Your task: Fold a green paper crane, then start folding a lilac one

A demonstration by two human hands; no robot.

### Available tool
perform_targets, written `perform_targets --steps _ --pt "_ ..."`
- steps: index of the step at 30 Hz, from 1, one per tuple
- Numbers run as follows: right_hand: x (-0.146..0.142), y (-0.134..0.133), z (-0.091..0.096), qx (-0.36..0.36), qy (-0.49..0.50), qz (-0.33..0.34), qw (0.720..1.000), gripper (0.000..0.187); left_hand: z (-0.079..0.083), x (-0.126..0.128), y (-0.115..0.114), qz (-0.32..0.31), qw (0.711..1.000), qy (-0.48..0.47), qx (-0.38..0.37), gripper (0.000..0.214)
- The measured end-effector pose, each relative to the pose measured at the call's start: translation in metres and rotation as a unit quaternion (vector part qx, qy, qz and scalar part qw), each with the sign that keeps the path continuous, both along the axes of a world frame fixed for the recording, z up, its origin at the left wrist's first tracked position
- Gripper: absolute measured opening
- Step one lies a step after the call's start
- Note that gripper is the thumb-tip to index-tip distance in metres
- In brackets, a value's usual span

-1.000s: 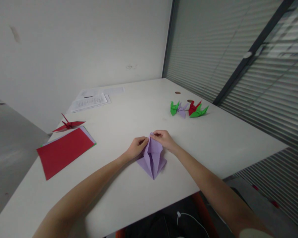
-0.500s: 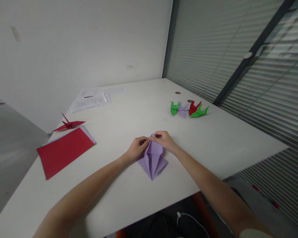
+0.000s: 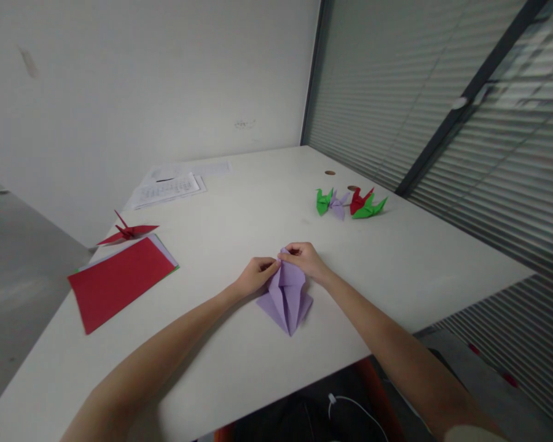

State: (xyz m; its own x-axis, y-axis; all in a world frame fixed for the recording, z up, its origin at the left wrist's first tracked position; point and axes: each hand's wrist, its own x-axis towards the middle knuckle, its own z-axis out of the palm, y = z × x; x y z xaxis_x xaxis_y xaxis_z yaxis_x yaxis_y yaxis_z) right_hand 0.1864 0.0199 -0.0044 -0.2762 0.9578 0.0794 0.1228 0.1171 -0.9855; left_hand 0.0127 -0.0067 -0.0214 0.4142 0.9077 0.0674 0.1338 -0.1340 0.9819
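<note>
A partly folded sheet of purple origami paper [image 3: 291, 298] lies on the white table in front of me, its lower point towards me and its side flaps spread. My left hand [image 3: 257, 274] pinches its far tip from the left, thumb against the paper. From the right, my right hand [image 3: 304, 258] pinches the same tip between thumb and fingers. The two thumbs nearly meet there. The very end of the tip is partly hidden by my fingers.
To the left lies a stack of coloured sheets [image 3: 122, 282], red on top, with a red paper crane [image 3: 128, 232] behind it. Printed papers [image 3: 168, 189] are at the back left. Several folded cranes [image 3: 369, 207] stand at the right, before window blinds [image 3: 368, 104].
The lower point of the purple paper has swung slightly to the right, and its upper flap opens a little wider. Both hands keep hold of the far tip.
</note>
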Motion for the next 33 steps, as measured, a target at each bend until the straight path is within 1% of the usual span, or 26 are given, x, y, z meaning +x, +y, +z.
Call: perform_targets --steps 3,5,7,9,12,14,16,20,24,28,33 --pt "0.002 -0.001 0.002 -0.001 0.002 0.023 1.0 0.037 0.001 -0.001 0.0 -0.003 1.0 -0.005 0.0 0.053" --pt "0.004 0.0 0.002 0.004 0.001 0.041 0.999 0.036 0.001 -0.002 0.0 0.003 1.0 -0.018 -0.012 0.052" --pt "0.006 0.001 0.001 0.013 -0.001 0.043 0.999 0.036 -0.001 -0.002 0.0 0.015 0.998 -0.043 -0.034 0.052" --pt "0.005 0.002 -0.001 0.028 -0.003 0.037 0.999 0.035 -0.002 0.0 0.0 0.032 0.994 -0.08 -0.066 0.053" --pt "0.001 0.002 -0.005 0.069 -0.004 0.021 0.997 0.031 0.002 0.004 -0.001 0.059 0.977 -0.156 -0.132 0.054" --pt "-0.002 0.001 -0.007 0.097 0.0 -0.002 0.995 0.029 0.006 0.007 -0.002 0.06 0.964 -0.199 -0.168 0.053" --pt "-0.005 0.0 -0.008 0.11 0.006 -0.021 0.994 0.028 0.012 0.01 -0.005 0.054 0.954 -0.227 -0.188 0.05" --pt "-0.007 0.001 -0.01 0.109 0.008 -0.035 0.993 0.028 0.015 0.011 -0.007 0.048 0.948 -0.243 -0.2 0.045" --pt "-0.007 0.003 -0.011 0.075 0.03 -0.036 0.996 0.027 0.011 0.009 -0.006 0.047 0.947 -0.246 -0.201 0.044" --pt "-0.007 0.0 -0.007 0.061 0.029 -0.03 0.997 0.022 0.01 0.01 -0.007 0.051 0.947 -0.243 -0.203 0.045" --pt "-0.007 -0.003 -0.003 0.065 0.022 -0.03 0.997 0.023 0.009 0.011 -0.009 0.057 0.95 -0.243 -0.19 0.043"
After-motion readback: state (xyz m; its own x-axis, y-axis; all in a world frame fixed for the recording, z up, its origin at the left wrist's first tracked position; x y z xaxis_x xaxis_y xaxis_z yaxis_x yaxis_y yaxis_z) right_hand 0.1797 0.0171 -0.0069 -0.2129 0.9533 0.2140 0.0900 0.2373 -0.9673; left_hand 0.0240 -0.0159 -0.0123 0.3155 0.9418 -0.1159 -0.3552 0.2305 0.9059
